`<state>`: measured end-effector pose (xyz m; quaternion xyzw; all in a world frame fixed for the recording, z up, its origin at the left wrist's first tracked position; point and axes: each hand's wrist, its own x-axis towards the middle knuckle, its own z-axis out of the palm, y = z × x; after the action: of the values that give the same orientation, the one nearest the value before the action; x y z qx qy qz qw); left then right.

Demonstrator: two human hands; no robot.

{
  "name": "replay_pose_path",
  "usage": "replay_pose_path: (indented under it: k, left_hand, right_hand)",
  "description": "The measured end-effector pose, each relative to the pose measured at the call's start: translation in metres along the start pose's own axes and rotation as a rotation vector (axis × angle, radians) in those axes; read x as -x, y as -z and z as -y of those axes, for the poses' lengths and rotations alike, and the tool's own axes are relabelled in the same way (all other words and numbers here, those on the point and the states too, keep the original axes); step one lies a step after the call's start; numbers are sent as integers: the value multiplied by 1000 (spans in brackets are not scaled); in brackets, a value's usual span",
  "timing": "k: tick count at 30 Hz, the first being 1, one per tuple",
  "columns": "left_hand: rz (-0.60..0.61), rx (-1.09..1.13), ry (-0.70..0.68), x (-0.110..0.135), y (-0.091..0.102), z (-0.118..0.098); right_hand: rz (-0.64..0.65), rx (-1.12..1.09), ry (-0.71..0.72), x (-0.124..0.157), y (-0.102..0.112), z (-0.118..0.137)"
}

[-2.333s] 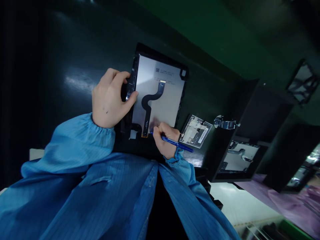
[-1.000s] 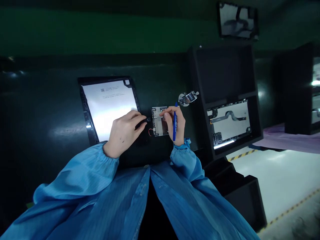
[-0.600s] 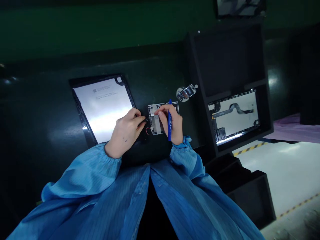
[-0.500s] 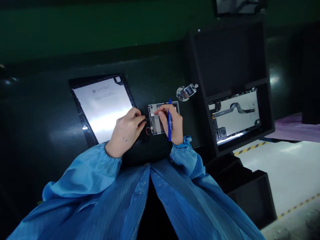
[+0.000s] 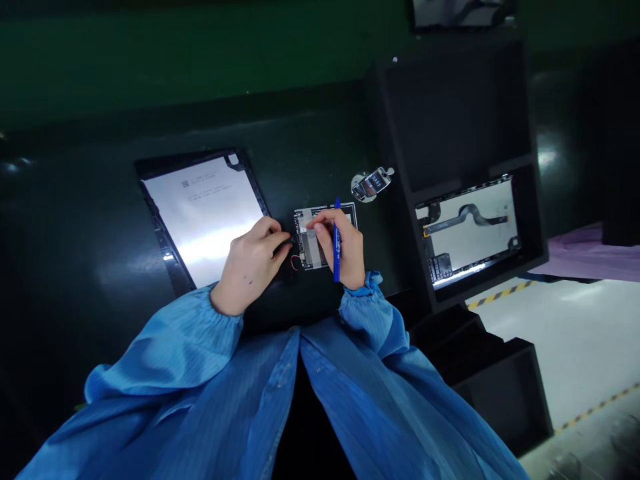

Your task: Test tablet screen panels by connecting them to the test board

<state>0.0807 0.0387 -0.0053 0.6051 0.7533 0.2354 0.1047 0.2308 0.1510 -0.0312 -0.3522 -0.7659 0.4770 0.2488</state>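
Observation:
A small circuit board (image 5: 313, 248) with a pale label lies on the dark bench in front of me. My right hand (image 5: 343, 247) rests on it, fingertips pinching at its upper left, with a blue pen (image 5: 337, 240) held upright in the same hand. My left hand (image 5: 253, 263) pinches a small dark part at the board's left edge, beside a short red wire. Left of both hands lies a tablet panel (image 5: 203, 213) with its silver back facing up in a black frame.
A metal tally counter (image 5: 369, 185) sits behind the board. A black foam rack (image 5: 530, 200) to the right holds another panel (image 5: 467, 230) with a flex cable. The bench edge and a pale floor with striped tape are at lower right.
Both hands left the tablet panel, whose flex cable no longer shows, and went right to the small board. Over the last half second they have barely shifted.

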Motion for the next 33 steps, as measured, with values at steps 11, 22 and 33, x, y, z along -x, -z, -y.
replay_pose_path:
  k: [11, 22, 33]
  left_hand:
    - [17, -55, -31, -5, 1, -3]
    - [5, -52, -18, -4, -1, -4]
    - [2, -61, -49, -2, 0, -2]
  right_hand:
    - [19, 58, 2, 0, 0, 2]
    - [23, 56, 6, 0, 2, 6]
    - [28, 67, 12, 1, 1, 5]
